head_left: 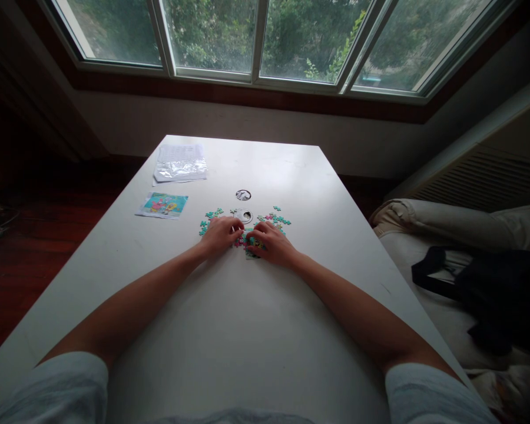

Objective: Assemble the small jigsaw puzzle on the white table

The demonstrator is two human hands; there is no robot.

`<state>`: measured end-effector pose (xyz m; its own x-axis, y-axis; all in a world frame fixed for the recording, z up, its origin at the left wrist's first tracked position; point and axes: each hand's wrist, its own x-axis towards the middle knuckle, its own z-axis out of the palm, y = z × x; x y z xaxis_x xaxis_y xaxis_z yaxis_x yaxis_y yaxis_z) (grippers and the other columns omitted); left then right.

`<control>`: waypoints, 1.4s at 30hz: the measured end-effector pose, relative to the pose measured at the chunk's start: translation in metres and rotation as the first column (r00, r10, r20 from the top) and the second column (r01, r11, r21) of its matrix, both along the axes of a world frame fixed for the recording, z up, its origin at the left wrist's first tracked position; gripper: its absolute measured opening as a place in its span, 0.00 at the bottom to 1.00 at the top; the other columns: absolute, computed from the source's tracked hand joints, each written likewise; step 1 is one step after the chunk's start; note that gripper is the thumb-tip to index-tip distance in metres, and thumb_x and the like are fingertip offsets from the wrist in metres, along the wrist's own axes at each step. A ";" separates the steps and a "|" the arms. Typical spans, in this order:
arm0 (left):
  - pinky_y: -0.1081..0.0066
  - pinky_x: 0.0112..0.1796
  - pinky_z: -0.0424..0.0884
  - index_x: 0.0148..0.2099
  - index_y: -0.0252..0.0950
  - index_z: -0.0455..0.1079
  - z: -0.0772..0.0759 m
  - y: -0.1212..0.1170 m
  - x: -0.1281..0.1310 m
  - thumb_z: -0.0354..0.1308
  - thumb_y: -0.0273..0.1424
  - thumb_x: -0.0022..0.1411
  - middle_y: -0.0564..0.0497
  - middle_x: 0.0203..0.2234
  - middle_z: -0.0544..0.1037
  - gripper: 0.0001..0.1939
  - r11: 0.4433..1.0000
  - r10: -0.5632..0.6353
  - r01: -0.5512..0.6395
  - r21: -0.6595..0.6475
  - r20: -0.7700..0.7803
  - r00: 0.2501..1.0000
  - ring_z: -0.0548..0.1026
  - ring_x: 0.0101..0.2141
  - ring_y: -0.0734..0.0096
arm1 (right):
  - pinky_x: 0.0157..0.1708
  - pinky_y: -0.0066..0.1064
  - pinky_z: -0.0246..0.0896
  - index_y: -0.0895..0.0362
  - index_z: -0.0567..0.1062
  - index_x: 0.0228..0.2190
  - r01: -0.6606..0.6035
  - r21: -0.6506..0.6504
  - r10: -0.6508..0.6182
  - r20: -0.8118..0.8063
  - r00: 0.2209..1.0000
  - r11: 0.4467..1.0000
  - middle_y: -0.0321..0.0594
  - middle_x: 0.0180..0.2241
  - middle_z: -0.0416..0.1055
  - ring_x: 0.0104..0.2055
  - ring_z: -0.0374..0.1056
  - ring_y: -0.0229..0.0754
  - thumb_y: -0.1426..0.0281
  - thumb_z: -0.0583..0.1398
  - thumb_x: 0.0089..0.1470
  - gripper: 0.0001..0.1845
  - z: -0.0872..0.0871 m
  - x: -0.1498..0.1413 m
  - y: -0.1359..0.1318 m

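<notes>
Both hands are over a spread of small teal, pink and yellow jigsaw puzzle pieces (281, 221) on the white table. My left hand (221, 234) rests at the left of the pile, its fingers curled and pointing right; thumb and fingertips come together near some pieces. Just across a small gap, my right hand (270, 242) lies over a cluster of pieces with its fingers bent down onto them. Whether either hand pinches a piece is too small to make out. Beyond the hands sit a round black-and-white disc (243, 195) and a second, similar disc (246, 217).
On the left of the white table (247, 330) lies a colourful cartoon picture sheet (164, 205). Behind it are papers in a clear plastic sleeve (181, 163). To the right stands a pale sofa (406, 253) with dark clothing (499, 288) on it. A window (256, 41) is ahead.
</notes>
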<state>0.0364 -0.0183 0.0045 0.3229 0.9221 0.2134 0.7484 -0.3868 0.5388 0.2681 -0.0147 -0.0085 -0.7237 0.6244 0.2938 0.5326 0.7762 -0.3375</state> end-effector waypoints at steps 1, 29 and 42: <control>0.68 0.38 0.67 0.40 0.40 0.78 0.000 0.000 0.000 0.57 0.34 0.64 0.52 0.29 0.79 0.09 1.000 0.003 -0.003 0.007 -0.002 1.000 0.74 0.34 0.67 | 0.50 0.40 0.61 0.49 0.76 0.48 0.001 -0.001 -0.001 0.000 1.000 1.000 0.44 0.45 0.68 0.48 0.62 0.49 0.61 0.64 0.61 0.14 0.000 0.000 0.000; 0.66 0.42 0.65 0.41 0.39 0.76 0.017 0.014 -0.034 0.55 0.34 0.66 0.50 0.36 0.78 0.09 1.000 -0.008 0.010 0.027 -0.080 0.997 0.74 0.38 0.65 | 0.49 0.42 0.62 0.51 0.77 0.47 -0.022 0.077 0.027 -0.061 0.998 0.997 0.45 0.43 0.71 0.46 0.64 0.49 0.59 0.61 0.64 0.13 -0.001 0.000 0.000; 0.70 0.38 0.63 0.39 0.41 0.76 0.041 0.003 -0.054 0.58 0.30 0.61 0.51 0.37 0.79 0.06 0.913 -0.407 0.376 -0.157 -0.342 0.847 0.75 0.37 0.67 | 0.56 0.48 0.62 0.48 0.76 0.54 -0.085 0.060 0.086 -0.025 0.996 0.995 0.46 0.51 0.71 0.53 0.63 0.52 0.58 0.61 0.63 0.20 -0.003 -0.001 -0.002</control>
<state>-0.0174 -0.0157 0.0459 0.7003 0.7116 -0.0574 0.6912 -0.6556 0.3040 0.2668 -0.0163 -0.0115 -0.7650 0.5415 0.3486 0.4546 0.8375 -0.3031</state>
